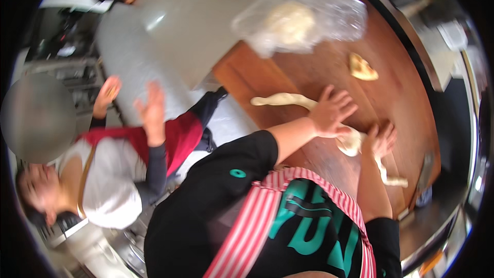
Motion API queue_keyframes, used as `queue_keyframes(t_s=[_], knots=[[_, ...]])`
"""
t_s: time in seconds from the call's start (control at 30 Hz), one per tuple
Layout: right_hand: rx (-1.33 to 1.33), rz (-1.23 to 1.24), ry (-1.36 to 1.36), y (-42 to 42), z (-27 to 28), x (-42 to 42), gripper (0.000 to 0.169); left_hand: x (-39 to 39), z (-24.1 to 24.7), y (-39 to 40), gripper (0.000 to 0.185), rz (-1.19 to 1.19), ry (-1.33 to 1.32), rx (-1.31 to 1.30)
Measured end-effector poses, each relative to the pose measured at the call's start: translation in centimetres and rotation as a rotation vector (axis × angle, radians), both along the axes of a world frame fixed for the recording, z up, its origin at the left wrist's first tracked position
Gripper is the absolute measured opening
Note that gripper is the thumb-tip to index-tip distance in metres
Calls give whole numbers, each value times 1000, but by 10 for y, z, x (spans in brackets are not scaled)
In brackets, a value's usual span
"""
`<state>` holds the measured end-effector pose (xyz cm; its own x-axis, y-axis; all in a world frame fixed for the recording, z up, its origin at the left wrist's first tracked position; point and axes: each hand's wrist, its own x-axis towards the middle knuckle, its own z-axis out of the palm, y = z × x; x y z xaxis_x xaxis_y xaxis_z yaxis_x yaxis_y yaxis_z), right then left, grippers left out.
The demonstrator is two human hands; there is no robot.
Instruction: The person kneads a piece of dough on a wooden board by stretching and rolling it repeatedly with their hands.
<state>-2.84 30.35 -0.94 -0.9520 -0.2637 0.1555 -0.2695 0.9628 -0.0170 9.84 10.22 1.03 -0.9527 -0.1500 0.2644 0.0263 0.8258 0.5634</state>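
A long piece of pale dough (285, 99) lies across the wooden worktop (328, 170), with thin rope-like ends and a thicker lump (349, 143) in the middle. My left hand (334, 112) rests over it on one side of the lump, palm down and fingers spread. On the lump's other side, my right hand (380, 139) lies over the dough, slightly blurred, its fingers apart. Beyond the right hand, a narrow tail of dough bends along the wood. Both palms hide the dough beneath them.
Farther back, a clear plastic bag (335, 11) covers a large dough mass (291, 23). A browned bread piece (362, 67) lies nearer. A flat blade-like tool (424, 170) sits near the right edge. At left, a co-worker (112, 177) stands with raised hands, one holding something small.
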Motion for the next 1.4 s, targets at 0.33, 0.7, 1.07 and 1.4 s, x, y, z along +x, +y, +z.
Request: queue_keyframes(t_s=[0.33,0.7,1.07,1.4], knots=[[-43,25,0,-7,-11,-51,67,-43,7,-20,41,75,-27,19],[-119,571,136,-19,5,-67,51,-55,18,-9,30,-47,7,-293],[-319,276,-105,36,9,93,55,85,0,54,54,14,-128,-181],[-236,112,-239,19,31,33,69,-19,18,74,25,131,45,-58]])
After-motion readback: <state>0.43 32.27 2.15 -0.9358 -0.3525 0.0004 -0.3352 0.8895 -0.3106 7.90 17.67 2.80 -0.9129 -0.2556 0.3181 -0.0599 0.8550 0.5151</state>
